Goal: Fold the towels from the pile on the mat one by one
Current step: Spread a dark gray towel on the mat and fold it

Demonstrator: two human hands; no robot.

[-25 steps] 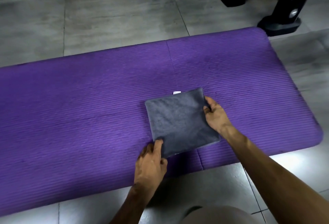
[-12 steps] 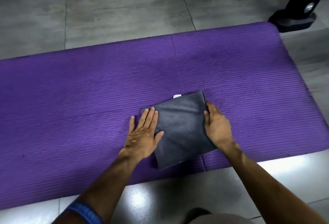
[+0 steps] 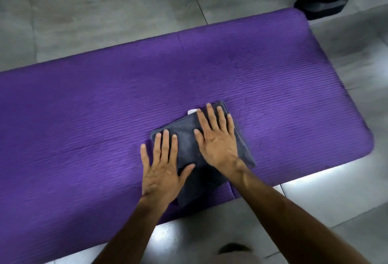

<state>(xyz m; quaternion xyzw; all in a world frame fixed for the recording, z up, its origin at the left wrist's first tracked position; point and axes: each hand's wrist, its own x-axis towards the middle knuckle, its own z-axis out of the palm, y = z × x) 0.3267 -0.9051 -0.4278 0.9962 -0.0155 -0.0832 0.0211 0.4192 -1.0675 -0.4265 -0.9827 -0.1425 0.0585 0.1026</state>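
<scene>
Head view: a purple mat (image 3: 105,116) is seen spread across a grey tiled floor (image 3: 94,1), and on its near right part a dark grey towel (image 3: 189,146) is laid, already folded down to a small rectangle.

At the left, the left hand (image 3: 162,169) is laid flat with its fingers straight and spread; the palm and most fingers rest on the towel's left edge, while the outermost finger lies on the mat beside it. Nothing is gripped. To its right, the right hand (image 3: 216,142) is pressed flat on the towel's far half, fingers likewise straight and apart, nothing clasped. A small white tag (image 3: 192,112) is seen at the towel's far edge, just beside the right fingertips.

The step in hand is judged to be the smoothing of a finished fold. No pile of further towels is shown, so how much of the task is left cannot be told. The next move is thought to call for the folded towel to be set aside without the layers slipping.

The mat is finely ribbed and looks soft, with rounded corners and faint creases across it. The towel appears plush and matte, its edges thick from the layers. At the far right, a black stand base (image 3: 321,3) rests on the glossy tiles.
</scene>
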